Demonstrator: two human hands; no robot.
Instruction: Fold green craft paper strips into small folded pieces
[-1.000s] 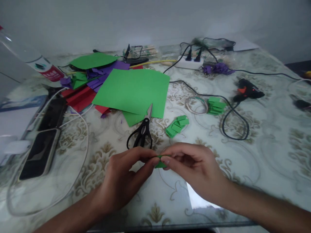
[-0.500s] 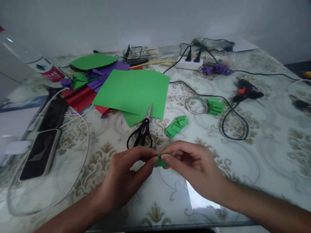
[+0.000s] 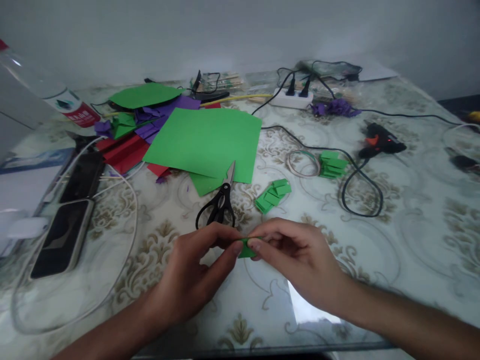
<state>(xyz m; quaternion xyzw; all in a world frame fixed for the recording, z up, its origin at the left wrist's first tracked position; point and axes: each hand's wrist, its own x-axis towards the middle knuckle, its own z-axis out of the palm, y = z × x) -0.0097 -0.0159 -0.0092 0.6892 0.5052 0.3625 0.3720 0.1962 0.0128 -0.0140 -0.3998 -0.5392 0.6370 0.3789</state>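
Observation:
A small piece of green paper point(image 3: 246, 249) is pinched between both hands, low in the middle of the view. My left hand point(image 3: 197, 265) grips its left side between thumb and forefinger. On its right side my right hand point(image 3: 300, 250) does the same, the fingertips of the two hands almost touching. Fingers cover most of the paper's upper edge. Just beyond the hands lie black-handled scissors point(image 3: 220, 202), blades pointing away, and a small stack of folded green paper pieces point(image 3: 273, 195). A second green folded stack point(image 3: 333, 164) sits farther right.
Green sheets point(image 3: 210, 142) lie over red and purple paper at the back left. A roll of tape point(image 3: 303, 164), a black glue gun point(image 3: 382, 140) with its cable and a white power strip point(image 3: 291, 98) are to the right. Phone point(image 3: 63, 239), white cable and bottle point(image 3: 71, 105) stand left.
Almost nothing differs. Both hands stay in place, with only a very slight shift of the fingers on the green paper.

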